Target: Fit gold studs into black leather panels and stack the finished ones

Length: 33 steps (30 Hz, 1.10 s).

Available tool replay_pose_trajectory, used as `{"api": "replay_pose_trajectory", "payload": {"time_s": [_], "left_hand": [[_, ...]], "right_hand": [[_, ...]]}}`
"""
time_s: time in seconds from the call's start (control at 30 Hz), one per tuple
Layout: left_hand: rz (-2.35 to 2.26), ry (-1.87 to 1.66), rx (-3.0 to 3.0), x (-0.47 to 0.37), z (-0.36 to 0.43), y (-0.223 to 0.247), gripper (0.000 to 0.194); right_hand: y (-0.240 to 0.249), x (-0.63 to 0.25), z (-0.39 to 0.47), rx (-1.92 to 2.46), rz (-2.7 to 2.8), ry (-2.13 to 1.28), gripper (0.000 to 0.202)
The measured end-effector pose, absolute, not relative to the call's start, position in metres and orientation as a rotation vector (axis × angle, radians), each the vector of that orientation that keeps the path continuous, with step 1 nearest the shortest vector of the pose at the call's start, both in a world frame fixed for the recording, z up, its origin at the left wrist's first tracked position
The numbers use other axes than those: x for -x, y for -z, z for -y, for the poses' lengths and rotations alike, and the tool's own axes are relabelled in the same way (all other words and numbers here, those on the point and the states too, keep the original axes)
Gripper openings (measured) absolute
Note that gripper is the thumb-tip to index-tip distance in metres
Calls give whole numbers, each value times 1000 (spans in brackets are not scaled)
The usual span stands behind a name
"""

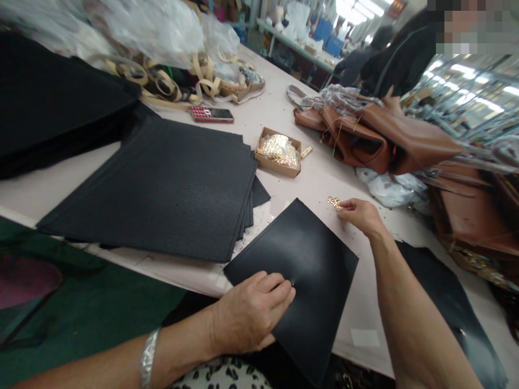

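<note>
The desk (316, 178) carried a stack (162, 189) of black sheets, and one black panel (300, 270) lay apart at its near edge. The left hand (251, 316) pressed flat on the panel, fingers curled at a small hole; this hold had to stay firm. The right hand (360, 216) pinched a gold fitting (334, 202) just beyond the panel's far corner, best carried to the hole without shifting the panel.

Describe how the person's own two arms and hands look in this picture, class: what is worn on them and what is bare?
Both forearms are bare, with no sleeves or gloves in view. The left hand has a silver metal bangle around its wrist. The right hand shows no ring, watch or bracelet. Fingernails are short and look unpainted.
</note>
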State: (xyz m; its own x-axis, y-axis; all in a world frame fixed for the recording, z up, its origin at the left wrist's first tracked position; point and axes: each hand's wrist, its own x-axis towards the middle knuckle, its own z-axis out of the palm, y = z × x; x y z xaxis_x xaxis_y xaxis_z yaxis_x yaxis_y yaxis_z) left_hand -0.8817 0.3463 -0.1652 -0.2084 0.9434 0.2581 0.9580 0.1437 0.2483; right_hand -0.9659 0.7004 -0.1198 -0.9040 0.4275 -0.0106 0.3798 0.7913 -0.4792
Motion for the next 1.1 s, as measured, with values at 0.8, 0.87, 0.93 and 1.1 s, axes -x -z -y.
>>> {"api": "replay_pose_trajectory", "payload": {"time_s": [0.8, 0.87, 0.93, 1.1], "left_hand": [[2273, 602, 1945, 882, -346, 169, 53], [2267, 616, 1948, 883, -346, 169, 52], [2262, 625, 1948, 883, -346, 169, 51], [2264, 637, 1964, 884, -346, 170, 47]], "right_hand": [[122, 840, -547, 274, 3136, -1268, 7], [120, 842, -548, 244, 3180, -1231, 9], [118, 845, -549, 205, 3232, -1170, 8], [114, 856, -550, 208, 3311, -1188, 7]]}}
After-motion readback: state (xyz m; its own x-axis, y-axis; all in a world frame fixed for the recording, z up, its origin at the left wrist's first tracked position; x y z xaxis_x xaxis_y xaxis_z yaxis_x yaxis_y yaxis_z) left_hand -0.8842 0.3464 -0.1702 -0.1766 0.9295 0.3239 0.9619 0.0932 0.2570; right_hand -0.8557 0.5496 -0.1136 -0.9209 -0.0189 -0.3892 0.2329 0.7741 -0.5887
